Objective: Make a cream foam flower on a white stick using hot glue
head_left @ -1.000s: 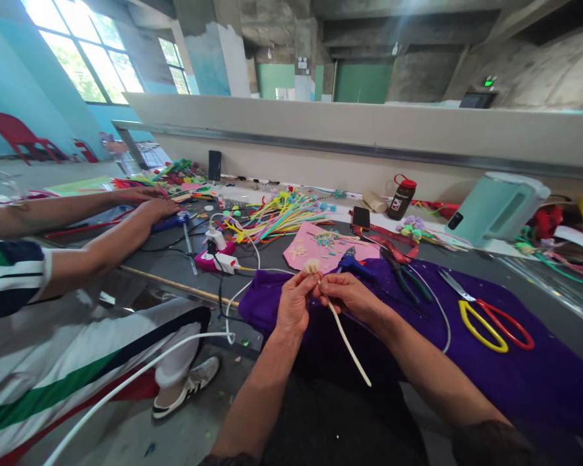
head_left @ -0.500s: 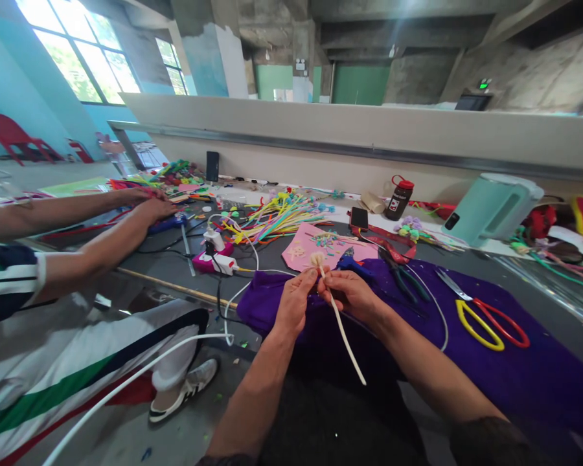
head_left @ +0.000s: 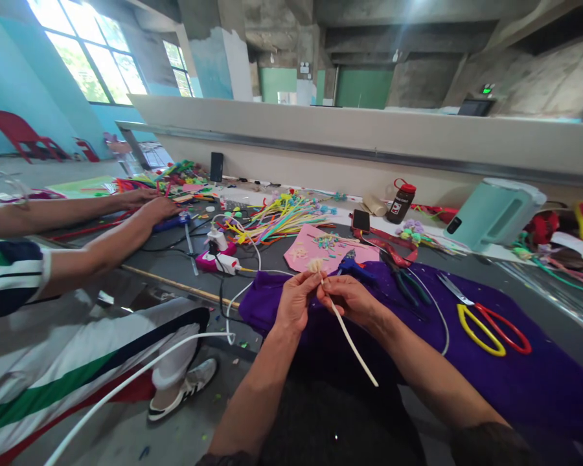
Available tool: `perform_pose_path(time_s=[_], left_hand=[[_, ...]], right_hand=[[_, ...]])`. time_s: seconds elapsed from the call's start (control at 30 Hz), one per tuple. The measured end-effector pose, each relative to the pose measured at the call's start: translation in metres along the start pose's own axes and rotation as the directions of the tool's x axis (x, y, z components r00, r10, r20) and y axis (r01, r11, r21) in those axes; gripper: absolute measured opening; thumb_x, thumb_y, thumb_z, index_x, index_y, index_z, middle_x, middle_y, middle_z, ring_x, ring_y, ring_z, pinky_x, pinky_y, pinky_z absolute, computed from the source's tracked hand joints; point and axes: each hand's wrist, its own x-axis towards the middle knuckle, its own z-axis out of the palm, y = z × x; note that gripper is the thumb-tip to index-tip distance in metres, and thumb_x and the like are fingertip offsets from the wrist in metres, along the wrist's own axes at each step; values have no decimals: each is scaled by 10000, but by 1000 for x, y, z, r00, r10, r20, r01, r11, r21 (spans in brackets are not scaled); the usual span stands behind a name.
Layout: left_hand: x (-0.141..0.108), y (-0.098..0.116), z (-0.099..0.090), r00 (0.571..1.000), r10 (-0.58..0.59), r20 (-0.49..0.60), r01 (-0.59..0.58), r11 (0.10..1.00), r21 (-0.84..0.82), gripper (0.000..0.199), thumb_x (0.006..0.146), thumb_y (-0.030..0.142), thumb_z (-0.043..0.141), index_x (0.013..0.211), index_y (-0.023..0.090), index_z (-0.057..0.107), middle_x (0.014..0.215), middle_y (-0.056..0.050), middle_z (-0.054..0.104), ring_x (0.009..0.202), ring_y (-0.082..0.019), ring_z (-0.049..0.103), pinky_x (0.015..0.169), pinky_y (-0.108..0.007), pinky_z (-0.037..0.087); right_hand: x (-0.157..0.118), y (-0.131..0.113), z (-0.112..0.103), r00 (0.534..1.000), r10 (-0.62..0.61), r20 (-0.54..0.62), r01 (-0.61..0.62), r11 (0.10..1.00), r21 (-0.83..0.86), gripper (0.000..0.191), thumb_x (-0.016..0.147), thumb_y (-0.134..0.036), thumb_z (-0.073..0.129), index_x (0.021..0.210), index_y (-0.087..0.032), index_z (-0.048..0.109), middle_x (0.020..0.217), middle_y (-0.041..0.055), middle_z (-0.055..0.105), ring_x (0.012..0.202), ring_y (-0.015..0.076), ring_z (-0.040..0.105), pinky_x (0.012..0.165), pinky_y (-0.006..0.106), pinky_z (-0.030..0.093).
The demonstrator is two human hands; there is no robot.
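Note:
Between my two hands is a cream pipe-cleaner flower, its fluffy head (head_left: pixel 315 265) above my fingertips and its long stem (head_left: pixel 352 346) hanging down to the right. My left hand (head_left: pixel 296 299) is closed, pinching just below the head. My right hand (head_left: pixel 350 294) is closed as well, its thumb and fingers on the top of the stem beside the left fingertips. Just beyond the hands lies a pink sheet (head_left: pixel 298 243) with small cream and coloured pieces on it. A blue glue gun (head_left: pixel 352 268) rests at its right edge, partly behind my right hand.
Scissors (head_left: pixel 486 320) and dark-handled pliers (head_left: pixel 405 281) lie on purple cloth (head_left: pixel 529 388) to the right. Behind are bundled coloured stems (head_left: pixel 282 217), a phone (head_left: pixel 361 221) and a bottle (head_left: pixel 401 202). A power strip (head_left: pixel 218 262) with cables sits left, near a co-worker's hands (head_left: pixel 158 210).
The stem's free end has swung slightly to the right. My left fingers now cover more of the area under the flower head. The whole view has shifted a little.

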Motion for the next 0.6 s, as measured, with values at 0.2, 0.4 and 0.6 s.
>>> perform_pose_path(time_s=[0.2,0.4,0.6], left_hand=[[-2,-1,-1,999,47,-2,-47,999,20,177,584,244,727,679,115,652,479,9,581,397,-81,512,414,-195,421],[-7,-1,-3,996,75,54,-78,996,46,168,610,257,702,682,125,627,432,42,519,334,-74,455,359,-200,389],[-8,2,2,950,302,-84,-285,943,174,138,591,229,726,669,131,667,639,8,623,565,-84,555,552,-191,444]], right_hand=[[0,3,1,1000,4,8,-3,998,-59,199,730,-312,588,703,-121,642,517,-25,529,349,31,350,337,177,192],[-1,5,3,1000,15,14,-13,992,-126,237,752,-358,585,725,-128,636,542,-20,549,365,35,364,352,177,228],[-1,4,6,981,-169,-94,151,973,-173,236,721,-361,647,660,-146,571,521,-49,526,355,30,373,353,171,234]])
